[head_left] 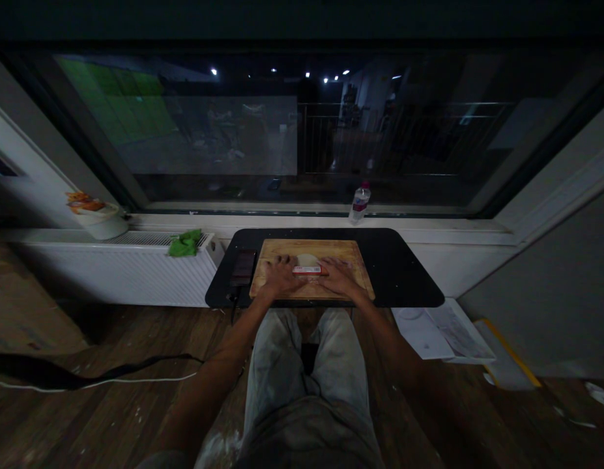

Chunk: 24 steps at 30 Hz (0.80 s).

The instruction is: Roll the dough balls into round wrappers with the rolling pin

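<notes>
A rolling pin (307, 270) with a white and red label lies crosswise on a wooden cutting board (311, 246). Just behind it, a pale round piece of dough (307, 259) shows, partly covered by the pin. My left hand (283, 276) lies flat over the pin's left end, its fingers stretched forward and apart. Over the right end rests my right hand (337, 276), also flat with fingers spread. Both palms hide the ends of the pin. The board sits on a small black table (404, 273).
Left of the board lies a dark phone-like device (244, 267) with a cable. A water bottle (360, 203) stands on the windowsill. A green cloth (185, 243) and a pot (103, 221) rest by the radiator (159, 270). White trays (458, 332) lie low at right.
</notes>
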Available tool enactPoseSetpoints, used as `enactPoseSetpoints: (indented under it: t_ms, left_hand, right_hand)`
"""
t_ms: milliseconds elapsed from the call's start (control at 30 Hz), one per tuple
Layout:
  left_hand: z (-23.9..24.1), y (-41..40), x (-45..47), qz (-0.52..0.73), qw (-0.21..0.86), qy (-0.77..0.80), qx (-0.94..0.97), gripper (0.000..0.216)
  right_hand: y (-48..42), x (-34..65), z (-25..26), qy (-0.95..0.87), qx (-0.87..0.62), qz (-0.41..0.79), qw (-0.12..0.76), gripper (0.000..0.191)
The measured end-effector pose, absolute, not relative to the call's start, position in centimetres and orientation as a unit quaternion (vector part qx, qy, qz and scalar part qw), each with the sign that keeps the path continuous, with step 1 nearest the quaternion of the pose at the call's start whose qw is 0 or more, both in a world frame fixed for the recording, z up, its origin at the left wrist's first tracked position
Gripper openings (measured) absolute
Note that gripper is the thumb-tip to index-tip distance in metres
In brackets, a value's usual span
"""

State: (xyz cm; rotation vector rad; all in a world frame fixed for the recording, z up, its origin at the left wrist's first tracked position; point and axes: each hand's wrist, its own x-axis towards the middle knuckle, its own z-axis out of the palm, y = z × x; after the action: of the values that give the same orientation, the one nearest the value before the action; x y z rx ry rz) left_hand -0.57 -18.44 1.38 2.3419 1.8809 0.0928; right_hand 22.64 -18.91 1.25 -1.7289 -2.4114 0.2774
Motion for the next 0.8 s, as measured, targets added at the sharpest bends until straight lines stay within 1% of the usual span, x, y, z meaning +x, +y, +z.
enactPoseSetpoints:
  t_ms: [100,300,567,800]
  left_hand:
    - [1.43,-18.48,-0.44,0.036,0.070,0.630,0.772,0.078]
    - [1.36,-18.28,-0.77,0.029,0.075,0.615,0.784,0.074]
    - [1.36,-18.59,-0.61,0.043,0.069,0.623,0.778,0.083]
    - [1.58,-18.74,-0.47,0.045,0.071,0.623,0.778,0.082]
  right_hand:
    - [-18.71,22.84,1.27,-0.809,-0.574,0.099,0.078,0.067]
    - [-18.55,22.89,0.92,-0.813,-0.570,0.091,0.078,0.067]
    - [-18.60,22.82,0.69,-0.812,-0.572,0.086,0.074,0.069]
    - [-17.99,23.21,0.41,-0.815,-0.569,0.085,0.074,0.065]
